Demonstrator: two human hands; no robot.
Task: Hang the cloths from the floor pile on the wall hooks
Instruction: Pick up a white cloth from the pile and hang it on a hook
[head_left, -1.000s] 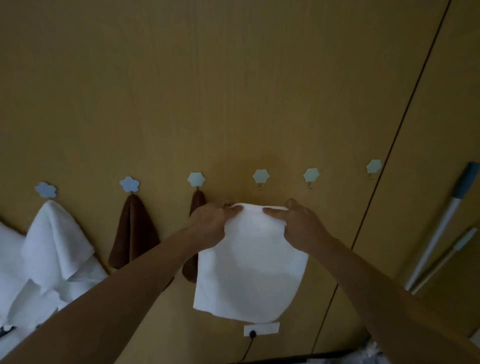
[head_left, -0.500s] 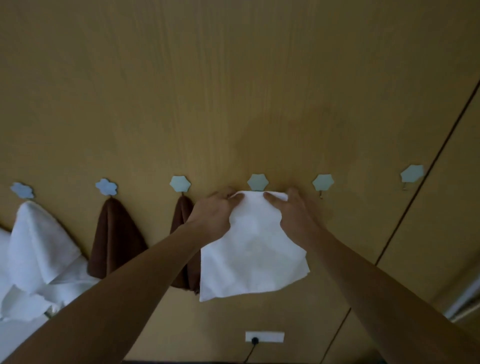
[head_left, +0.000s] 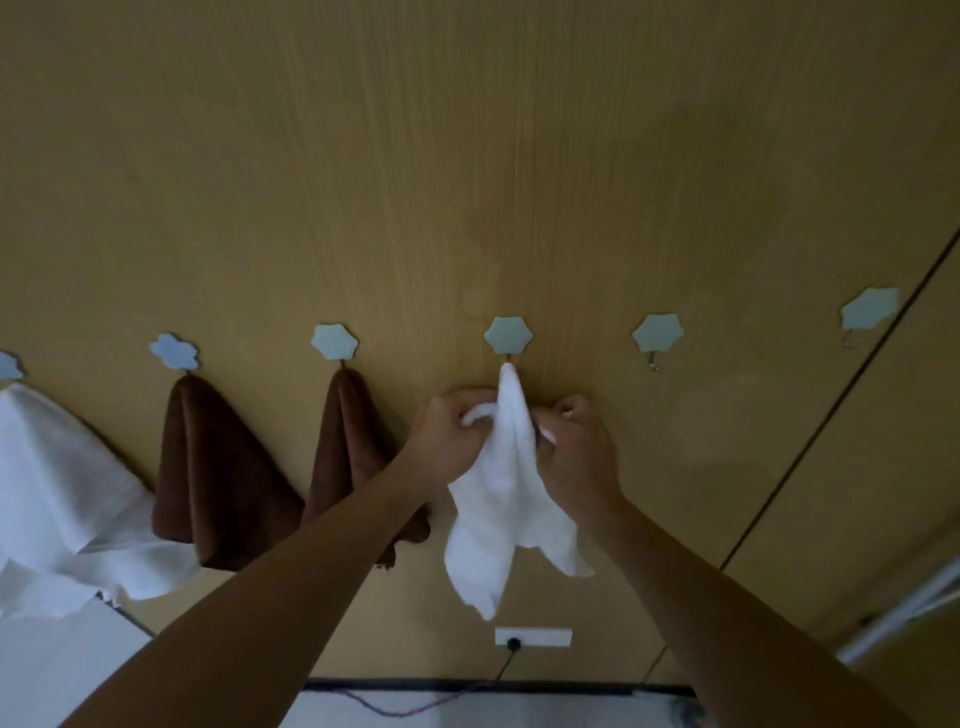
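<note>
Cloth (head_left: 511, 483) hangs lengthwise straight down from the hook (head_left: 508, 338), its peak caught directly above both hands. Left hand (head_left: 451, 439) and right hand (head_left: 574, 449) pinch its gathered upper folds from either side, equally near, just below the hook.

This looks like a room in a home, perhaps a utility corner or hallway. A wood-grain wall panel (head_left: 467, 156) carries a row of small stick-on hooks (head_left: 508, 336) with pale blue flower-shaped backs, and brown towels (head_left: 218, 467) and white cloths (head_left: 62, 499) hang from them. Low on the wall sits a white power socket (head_left: 533, 636) with a cable plugged in, and a dark seam (head_left: 831, 405) separates the next panel.
</note>
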